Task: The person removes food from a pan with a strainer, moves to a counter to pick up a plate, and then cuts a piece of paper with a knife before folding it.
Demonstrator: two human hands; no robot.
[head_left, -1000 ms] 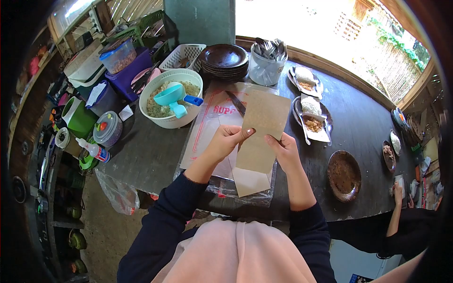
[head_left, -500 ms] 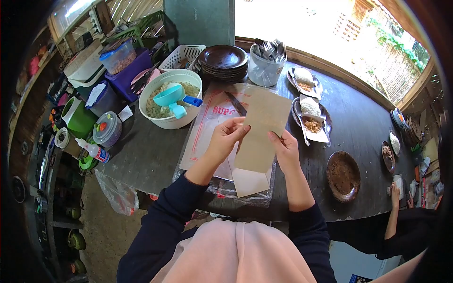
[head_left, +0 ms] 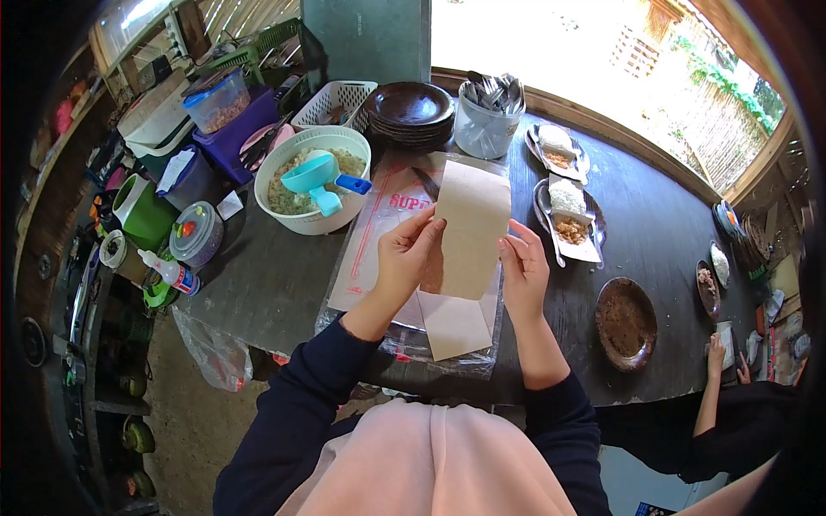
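Note:
A rectangular sheet of brown paper is held up over the table in front of me. My left hand pinches its left edge between thumb and fingers. On its right edge, the fingertips of my right hand are closed. Under it lies another pale brown paper piece, partly covered. Both are above a plastic pack with red lettering. The knife on that pack is mostly hidden behind the sheet.
To the left stands a white tub of rice with a turquoise scoop. Behind are stacked brown plates and a cutlery bucket. Plated food and a brown plate sit right. A co-worker's hand shows far right.
The brown paper has shifted a little left and tilted. My right hand's fingers have moved up along its right edge, and the co-worker's hands have moved slightly.

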